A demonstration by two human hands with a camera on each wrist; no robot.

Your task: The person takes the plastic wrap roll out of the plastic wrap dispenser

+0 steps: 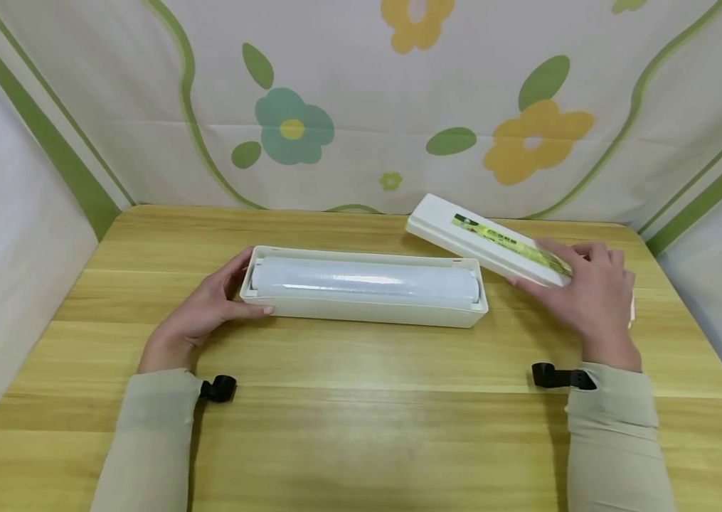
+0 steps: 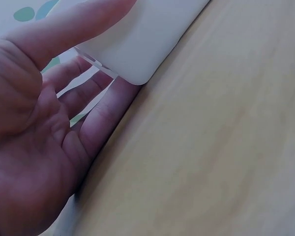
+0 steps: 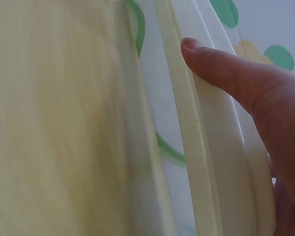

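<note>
A long white cling film box (image 1: 361, 311) lies uncovered on the wooden table, with a shiny roll of cling film (image 1: 361, 279) inside. My left hand (image 1: 207, 302) grips the box's left end, thumb along the front wall and fingers behind. In the left wrist view, a corner of the box (image 2: 137, 54) shows between thumb and fingers. Off to the right, my right hand (image 1: 591, 295) holds the white lid (image 1: 444, 226) by its right end. The lid slants up and away to the left, with a yellow-green label on top. In the right wrist view, my thumb presses the lid's edge (image 3: 219, 147).
The wooden table (image 1: 361, 427) runs back to a white curtain (image 1: 367, 92) with flowers and green bands. A small white thing (image 1: 632, 311) shows partly behind the right wrist. Black camera mounts (image 1: 223, 388) sit at both sleeve cuffs.
</note>
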